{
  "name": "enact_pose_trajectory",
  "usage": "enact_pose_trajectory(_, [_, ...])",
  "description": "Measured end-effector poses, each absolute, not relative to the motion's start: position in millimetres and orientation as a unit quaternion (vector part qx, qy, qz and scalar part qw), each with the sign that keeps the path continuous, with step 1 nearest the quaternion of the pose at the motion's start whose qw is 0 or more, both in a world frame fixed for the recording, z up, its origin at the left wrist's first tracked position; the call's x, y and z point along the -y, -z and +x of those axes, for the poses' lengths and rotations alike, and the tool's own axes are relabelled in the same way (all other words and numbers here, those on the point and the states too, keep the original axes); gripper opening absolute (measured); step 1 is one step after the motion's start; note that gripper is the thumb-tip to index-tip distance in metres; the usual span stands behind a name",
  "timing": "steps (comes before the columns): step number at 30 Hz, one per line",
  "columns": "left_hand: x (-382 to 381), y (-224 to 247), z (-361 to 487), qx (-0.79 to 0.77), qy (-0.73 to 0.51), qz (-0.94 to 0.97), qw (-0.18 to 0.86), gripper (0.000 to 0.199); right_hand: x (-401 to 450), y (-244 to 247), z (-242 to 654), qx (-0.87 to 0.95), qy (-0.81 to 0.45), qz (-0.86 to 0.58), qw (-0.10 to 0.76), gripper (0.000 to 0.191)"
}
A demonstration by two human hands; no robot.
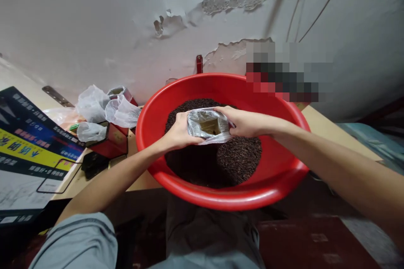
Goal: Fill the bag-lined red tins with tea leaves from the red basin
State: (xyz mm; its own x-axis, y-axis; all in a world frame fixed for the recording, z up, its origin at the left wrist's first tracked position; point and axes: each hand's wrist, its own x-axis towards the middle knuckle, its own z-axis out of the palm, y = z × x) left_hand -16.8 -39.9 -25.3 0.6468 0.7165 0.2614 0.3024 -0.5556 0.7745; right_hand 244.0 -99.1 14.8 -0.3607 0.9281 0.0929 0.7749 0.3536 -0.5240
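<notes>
A wide red basin (277, 164) holds a heap of dark, grain-like pieces (241, 162). Over the heap, both hands hold an open container lined with a clear plastic bag (208, 125), its mouth facing up. My left hand (180, 131) grips the container's left side, fingers behind and thumb in front. On the right side, my right hand (236, 121) has its fingers wrapped round the bag's edge. Inside the mouth a yellowish inner surface shows; the container's outside is hidden.
Left of the basin, a red tin (112, 145) with plastic in its mouth stands beside another bag-lined tin (121, 91) and crumpled plastic bags (91, 103). A printed banner (34, 147) lies far left. Behind is a peeling wall (110, 21).
</notes>
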Motion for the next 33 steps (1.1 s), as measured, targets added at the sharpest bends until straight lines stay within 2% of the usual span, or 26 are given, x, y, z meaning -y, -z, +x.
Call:
enact_pose_trajectory(4, [36, 26, -23, -0.309, -0.267, 0.845, 0.345, 0.104, 110, -1, 243, 0.756, -0.287, -0.531, 0.253, 0.089])
enact_pose_trajectory(7, [37, 21, -21, -0.308, -0.237, 0.858, 0.335, 0.103, 113, 6, 247, 0.698, -0.374, -0.535, 0.295, 0.085])
enact_pose_trajectory(10, [40, 17, -17, -0.303, -0.231, 0.863, 0.331, 0.098, 114, 12, 250, 0.596, -0.444, -0.573, 0.346, 0.067])
enact_pose_trajectory(13, [38, 16, -16, -0.309, -0.225, 0.848, 0.367, 0.102, 112, 15, 247, 0.481, -0.523, -0.591, 0.382, 0.052])
enact_pose_trajectory(15, [36, 15, -17, -0.311, -0.215, 0.841, 0.388, 0.107, 109, 14, 243, 0.464, -0.525, -0.596, 0.393, 0.039])
enact_pose_trajectory(18, [36, 17, -18, -0.29, -0.228, 0.836, 0.407, 0.106, 104, 11, 237, 0.503, -0.436, -0.605, 0.436, 0.019])
enact_pose_trajectory(21, [40, 25, -17, -0.269, -0.263, 0.829, 0.413, 0.1, 102, 10, 232, 0.468, -0.419, -0.606, 0.489, 0.024])
enact_pose_trajectory(26, [36, 45, -18, -0.252, -0.276, 0.838, 0.398, 0.103, 101, 14, 226, 0.327, -0.579, -0.606, 0.436, 0.021])
enact_pose_trajectory(29, [27, 58, -22, -0.242, -0.274, 0.84, 0.401, 0.112, 106, 20, 225, 0.404, -0.516, -0.627, 0.42, 0.021])
enact_pose_trajectory(31, [24, 65, -24, -0.232, -0.261, 0.857, 0.379, 0.119, 112, 25, 227, 0.536, -0.371, -0.652, 0.387, 0.02])
enact_pose_trajectory(33, [27, 66, -27, -0.254, -0.216, 0.883, 0.33, 0.121, 122, 29, 230, 0.663, -0.208, -0.653, 0.301, 0.018])
